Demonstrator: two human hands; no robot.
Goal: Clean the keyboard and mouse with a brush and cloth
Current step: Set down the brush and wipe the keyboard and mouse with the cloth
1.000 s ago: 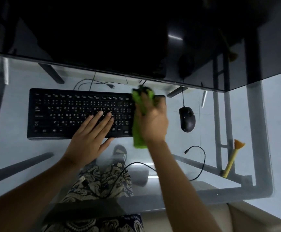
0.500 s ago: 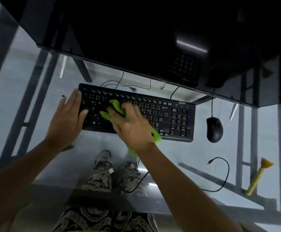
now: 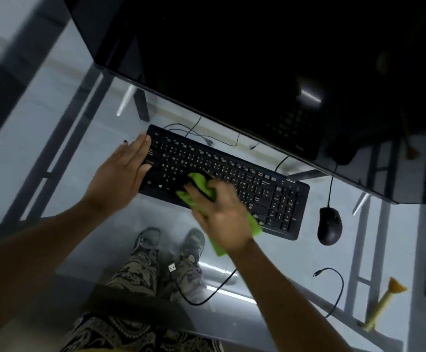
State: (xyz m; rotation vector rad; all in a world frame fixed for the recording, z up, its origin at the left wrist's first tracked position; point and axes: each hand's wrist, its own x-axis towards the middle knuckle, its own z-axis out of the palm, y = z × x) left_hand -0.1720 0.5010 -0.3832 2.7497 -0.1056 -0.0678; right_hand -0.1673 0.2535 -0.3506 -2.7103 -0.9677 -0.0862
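I see the left hand (image 3: 120, 174) flat, fingers straight, on the keyboard's (image 3: 234, 181) left end, mid-counter (image 3: 397, 250). The right hand (image 3: 222, 212) grips a green cloth (image 3: 199, 184) on the keys — blurred, probably pressing. Mouse (image 3: 330, 226) just right; brush (image 3: 384, 306) near the counter's right front corner.

Our left hand (image 3: 120, 174) lies flat with straight fingers, pressing down at far left. Our right hand (image 3: 222, 212), blurred, has its fingers curled in a grip near the middle. Both forearms reach in from the near edge.
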